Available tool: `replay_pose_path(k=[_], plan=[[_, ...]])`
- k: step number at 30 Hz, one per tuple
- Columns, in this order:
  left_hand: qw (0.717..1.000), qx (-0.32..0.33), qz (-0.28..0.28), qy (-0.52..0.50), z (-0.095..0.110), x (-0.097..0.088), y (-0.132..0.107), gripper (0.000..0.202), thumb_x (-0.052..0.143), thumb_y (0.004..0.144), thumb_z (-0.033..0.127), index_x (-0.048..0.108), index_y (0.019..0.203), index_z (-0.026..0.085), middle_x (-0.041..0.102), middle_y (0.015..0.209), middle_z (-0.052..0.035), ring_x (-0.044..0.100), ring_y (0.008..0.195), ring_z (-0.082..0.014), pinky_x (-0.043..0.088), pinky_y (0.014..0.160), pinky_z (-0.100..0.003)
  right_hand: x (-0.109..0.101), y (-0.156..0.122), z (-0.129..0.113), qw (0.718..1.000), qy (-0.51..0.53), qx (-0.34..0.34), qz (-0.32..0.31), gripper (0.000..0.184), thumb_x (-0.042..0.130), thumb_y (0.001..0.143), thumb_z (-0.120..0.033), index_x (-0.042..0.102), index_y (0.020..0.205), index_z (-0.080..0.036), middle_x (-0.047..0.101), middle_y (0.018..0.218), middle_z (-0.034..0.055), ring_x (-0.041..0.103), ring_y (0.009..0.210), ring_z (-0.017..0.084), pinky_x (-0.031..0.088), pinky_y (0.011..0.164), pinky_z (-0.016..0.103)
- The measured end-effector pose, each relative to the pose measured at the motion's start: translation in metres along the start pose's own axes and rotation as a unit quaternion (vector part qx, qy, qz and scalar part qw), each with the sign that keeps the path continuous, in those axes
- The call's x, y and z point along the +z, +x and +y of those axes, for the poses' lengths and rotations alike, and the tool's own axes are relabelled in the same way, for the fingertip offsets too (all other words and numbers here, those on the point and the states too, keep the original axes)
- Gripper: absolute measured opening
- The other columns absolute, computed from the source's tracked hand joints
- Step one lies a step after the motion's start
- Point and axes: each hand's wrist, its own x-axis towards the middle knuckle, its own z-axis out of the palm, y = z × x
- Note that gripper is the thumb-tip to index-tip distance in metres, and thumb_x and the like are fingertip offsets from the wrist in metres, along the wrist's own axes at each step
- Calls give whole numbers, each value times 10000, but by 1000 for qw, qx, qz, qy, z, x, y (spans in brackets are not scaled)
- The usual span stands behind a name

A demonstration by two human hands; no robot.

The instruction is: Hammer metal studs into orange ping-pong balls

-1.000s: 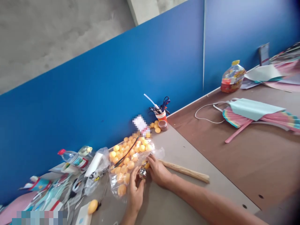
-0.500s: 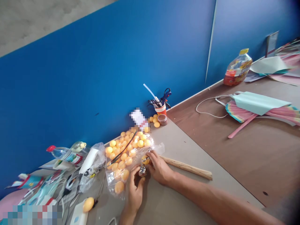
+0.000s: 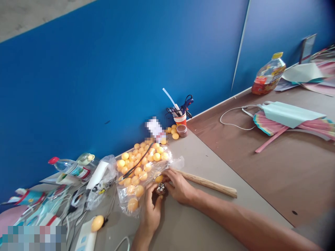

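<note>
A small silver, shiny ball [image 3: 160, 188] sits between the thumb and fingers of my left hand [image 3: 152, 209], low over the grey table. My right hand [image 3: 180, 187] has its fingers curled in close at the ball's right side. What its fingertips pinch is too small to make out. Just beyond the ball, by the right fingertips, shows an orange ball [image 3: 158, 179]. Behind both hands lies a clear plastic bag [image 3: 123, 195] full of orange balls [image 3: 138, 171], with a dark cord across it.
A wooden stick [image 3: 209, 182] lies right of my right hand. Near the blue partition [image 3: 117, 76] stand a cup of tools [image 3: 180, 120] and a round tub [image 3: 182, 131]. Bottles, cables and a power strip [image 3: 86, 237] crowd the left. A paper fan [image 3: 272, 122] lies right.
The right fingers have come closer to the silver ball; before, an orange piece with silver on it showed at their tips. The left hand keeps its hold. The camera view has shifted slightly.
</note>
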Motion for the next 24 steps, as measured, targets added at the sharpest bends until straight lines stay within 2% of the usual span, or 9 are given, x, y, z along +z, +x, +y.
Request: replay_pose_path(k=[6, 10, 17, 24], plan=[[997, -36, 13, -64, -1, 2, -1, 313, 561, 893, 372, 582, 1161, 211, 638, 1186, -107, 613, 1115, -241, 530, 948, -406, -3, 3, -2, 994, 57, 54, -80, 339, 531, 666, 10, 584, 944, -176, 618, 896, 32, 603, 811, 172, 503, 735, 280], [994, -60, 16, -88, -2, 2, -2, 333, 583, 878, 388, 589, 1158, 208, 637, 1196, -106, 608, 1134, -243, 522, 966, -404, -5, 6, -3, 988, 82, 73, -111, 304, 552, 675, 1, 618, 910, -180, 636, 898, 19, 609, 808, 163, 494, 730, 260], [991, -70, -14, -117, -1, 0, 0, 369, 643, 831, 351, 576, 1169, 219, 671, 1140, -99, 651, 1054, -250, 555, 903, -398, -2, 5, -2, 989, 73, 71, -108, 256, 620, 695, -34, 663, 901, -182, 642, 899, 29, 599, 808, 164, 491, 727, 257], [985, -113, -15, -128, 4, 1, 2, 297, 643, 827, 353, 595, 1078, 204, 702, 1011, -82, 677, 946, -228, 567, 831, -362, -4, 2, -5, 993, 20, 14, -112, 323, 588, 665, 4, 654, 921, -182, 622, 893, 35, 583, 834, 176, 483, 761, 282]])
